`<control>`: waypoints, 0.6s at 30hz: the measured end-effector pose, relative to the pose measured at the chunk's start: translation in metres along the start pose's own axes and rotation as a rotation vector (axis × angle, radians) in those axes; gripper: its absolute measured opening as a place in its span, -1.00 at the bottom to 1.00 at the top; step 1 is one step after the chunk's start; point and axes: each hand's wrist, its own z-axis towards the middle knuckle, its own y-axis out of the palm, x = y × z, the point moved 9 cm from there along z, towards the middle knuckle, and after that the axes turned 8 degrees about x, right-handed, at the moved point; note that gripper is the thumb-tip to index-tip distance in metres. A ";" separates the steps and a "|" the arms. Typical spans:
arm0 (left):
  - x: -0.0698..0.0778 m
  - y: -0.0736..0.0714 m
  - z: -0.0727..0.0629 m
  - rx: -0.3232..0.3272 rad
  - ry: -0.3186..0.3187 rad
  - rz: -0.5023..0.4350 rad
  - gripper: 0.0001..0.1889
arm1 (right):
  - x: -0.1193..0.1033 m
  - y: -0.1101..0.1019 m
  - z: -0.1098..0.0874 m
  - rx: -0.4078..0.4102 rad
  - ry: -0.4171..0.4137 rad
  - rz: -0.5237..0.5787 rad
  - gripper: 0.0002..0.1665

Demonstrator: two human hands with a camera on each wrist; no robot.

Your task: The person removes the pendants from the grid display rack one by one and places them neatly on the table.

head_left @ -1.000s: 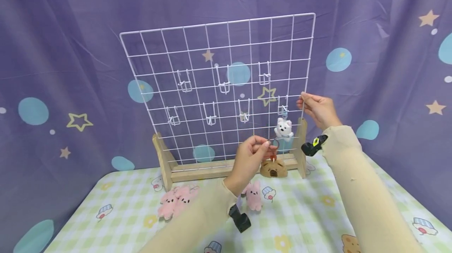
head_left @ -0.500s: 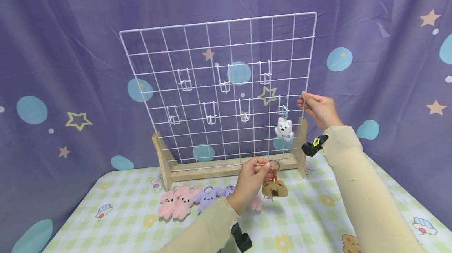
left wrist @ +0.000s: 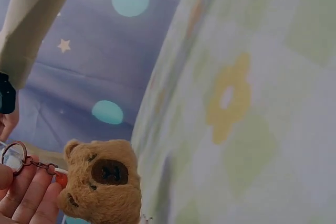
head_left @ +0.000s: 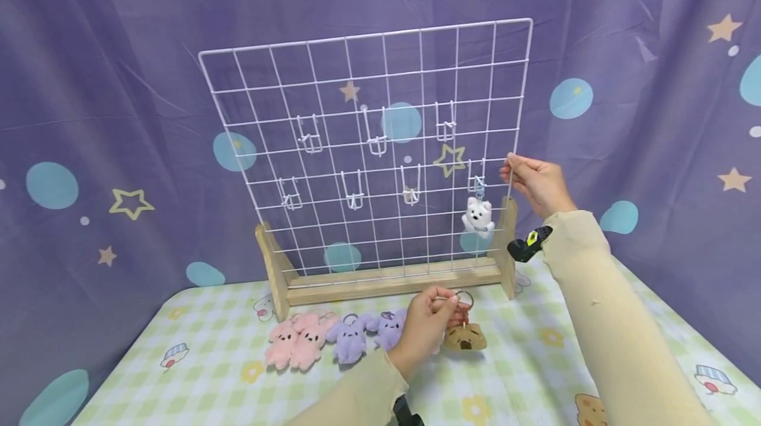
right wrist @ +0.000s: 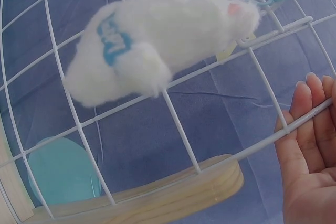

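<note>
My left hand (head_left: 429,325) pinches the metal ring of a brown bear plush keychain (head_left: 466,337), which hangs low over the table front of the stand. In the left wrist view the bear's head (left wrist: 107,182) dangles from a short chain off the ring (left wrist: 14,157), with a small red piece between. With thumb and fingers, my right hand (head_left: 540,183) holds the right edge wire of the white wire grid (head_left: 386,74). Beside it a white dog plush keychain (head_left: 478,216) hangs by a light blue clasp from a lower hook; the right wrist view shows this plush (right wrist: 157,40) close up.
Several white hooks (head_left: 377,143) hang on the grid in two rows. Its wooden base (head_left: 392,284) stands on the checked tablecloth (head_left: 208,360). Pink plush keychains (head_left: 309,340) and purple ones (head_left: 349,341) lie in front of it, some partly behind my left hand.
My left hand has lowered the bear keychain from before the grid towards the table, uncovering the purple plushes. My right hand has stayed on the grid's edge.
</note>
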 end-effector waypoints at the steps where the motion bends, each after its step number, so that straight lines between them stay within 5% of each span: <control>1: -0.001 0.000 0.000 0.002 -0.002 0.009 -0.90 | 0.000 0.000 0.000 0.001 0.000 -0.003 -0.82; 18: -0.015 -0.008 0.006 0.062 0.004 0.060 -0.96 | 0.000 0.000 0.001 0.003 -0.001 0.009 -0.82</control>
